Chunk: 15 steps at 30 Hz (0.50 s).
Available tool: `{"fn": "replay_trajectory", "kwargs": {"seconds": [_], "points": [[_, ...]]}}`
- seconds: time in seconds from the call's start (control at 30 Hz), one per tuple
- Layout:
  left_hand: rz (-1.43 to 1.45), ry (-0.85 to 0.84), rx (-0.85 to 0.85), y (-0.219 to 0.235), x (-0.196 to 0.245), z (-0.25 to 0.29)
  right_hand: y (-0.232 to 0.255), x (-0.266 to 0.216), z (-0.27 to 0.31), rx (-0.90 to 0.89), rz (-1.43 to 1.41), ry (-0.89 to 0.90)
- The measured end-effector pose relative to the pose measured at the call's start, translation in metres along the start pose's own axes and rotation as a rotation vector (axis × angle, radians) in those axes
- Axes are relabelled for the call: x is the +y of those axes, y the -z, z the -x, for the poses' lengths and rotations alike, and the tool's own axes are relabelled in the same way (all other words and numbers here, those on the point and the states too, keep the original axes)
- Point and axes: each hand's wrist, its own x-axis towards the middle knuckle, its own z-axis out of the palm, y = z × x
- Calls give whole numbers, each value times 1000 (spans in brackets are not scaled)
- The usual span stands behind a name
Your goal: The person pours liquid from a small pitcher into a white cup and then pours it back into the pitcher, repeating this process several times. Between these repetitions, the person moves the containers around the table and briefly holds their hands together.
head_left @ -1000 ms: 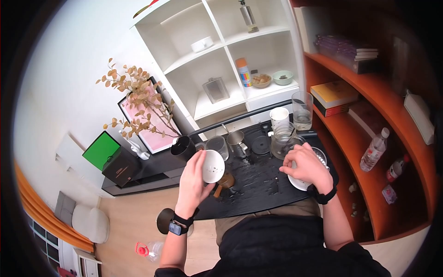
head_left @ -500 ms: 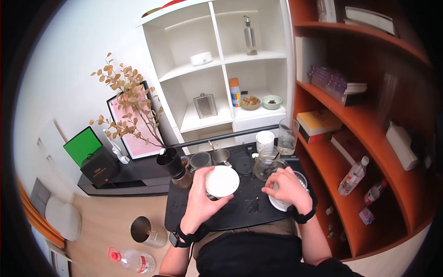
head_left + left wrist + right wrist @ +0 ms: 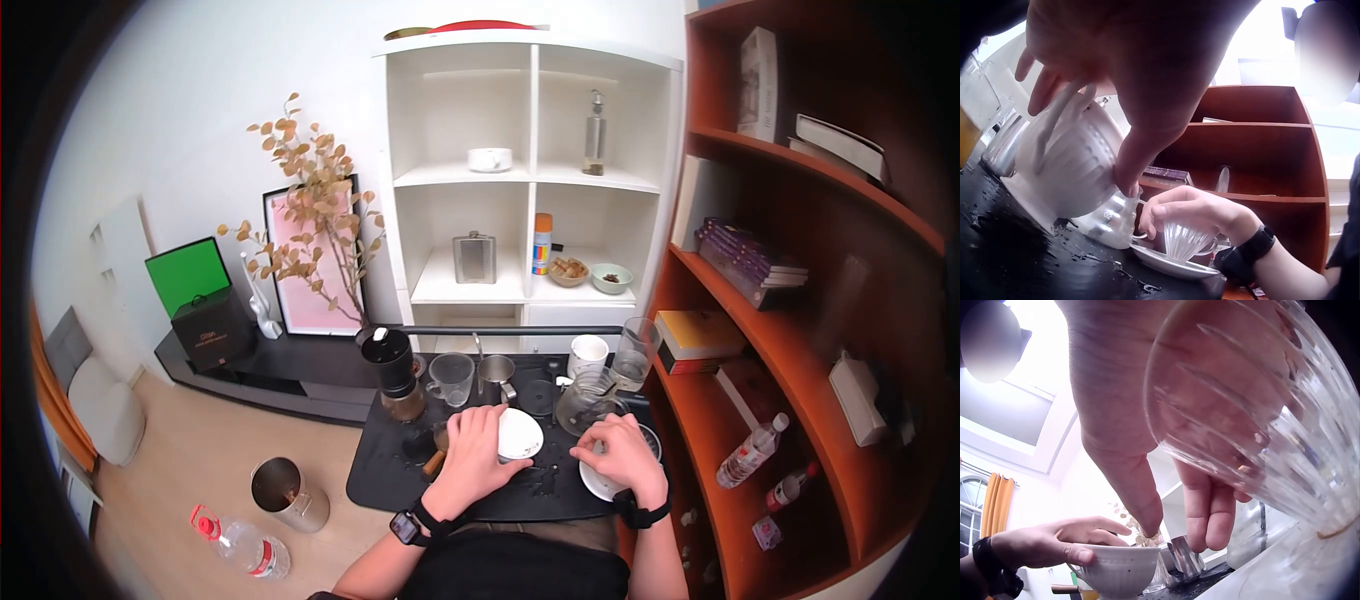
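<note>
My left hand (image 3: 472, 455) grips a white cup (image 3: 520, 433) over the tray's middle, dark specks on its inner wall. In the left wrist view, thumb and fingers lie against the ribbed cup (image 3: 1079, 172). The right wrist view shows the cup (image 3: 1119, 569) roughly upright. My right hand (image 3: 622, 455) hovers at a white saucer (image 3: 592, 484), fingers bent downward. A clear ribbed glass cone (image 3: 1186, 242) stands on that saucer, right beside the hand (image 3: 1204, 211). Thumb and fingers of the right hand (image 3: 1166, 487) are apart, nothing visible between them.
Behind the hands on the black tray (image 3: 375, 470) are a grinder (image 3: 392, 370), a glass mug (image 3: 452, 378), a metal pitcher (image 3: 497, 372), a glass server (image 3: 580, 405), a paper cup (image 3: 588, 355) and a tall glass (image 3: 633, 362). An orange-brown bookshelf (image 3: 700, 270) borders the right.
The head view has turned and levelled. My left hand has brought the cup rightward over the tray, nearer my right hand, which stays around the saucer.
</note>
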Motion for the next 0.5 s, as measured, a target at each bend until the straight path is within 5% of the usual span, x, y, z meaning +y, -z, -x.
{"fn": "replay_trajectory", "kwargs": {"seconds": [0.5], "points": [[-194, -158, -150, 8, -7, -6, 0, -1, -7, -16, 3, 12]]}}
